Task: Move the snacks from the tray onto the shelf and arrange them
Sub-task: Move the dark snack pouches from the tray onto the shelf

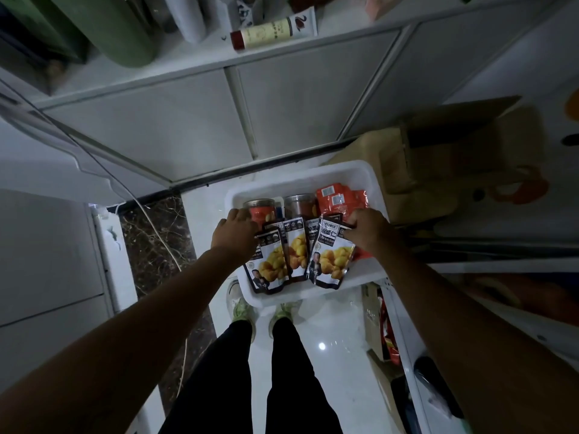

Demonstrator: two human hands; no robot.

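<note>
- The left hand is closed over the top edge of the left pouch. Its knuckles face up and its fingers curl down onto the dark header strip. The thumb is hidden, so how tight the hold is cannot be told.
- The right hand pinches the top right corner of the right pouch. Its fingers are bent close together over the header, and the pouch tilts up toward the camera.
- Between those two sits the middle pouch, overlapped at its left edge by the left one. A fourth pouch shows only its top, tucked between the middle and right pouches.
- All four are dark-bordered packs with yellow pieces printed on them, fanned across the near half of the white foam tray.
- In the far half of the tray stand two clear jars, one on the left just beside the left hand's knuckles and one to its right.
- A stack of orange packets fills the far right corner.
- The tray rests on the pale floor, with the person's shoes just at its near edge.
- A cardboard box sits to the right of the tray, and a white cabinet with sliding doors stands beyond it.
- A white cord trails over the dark marble strip on the left.
</note>
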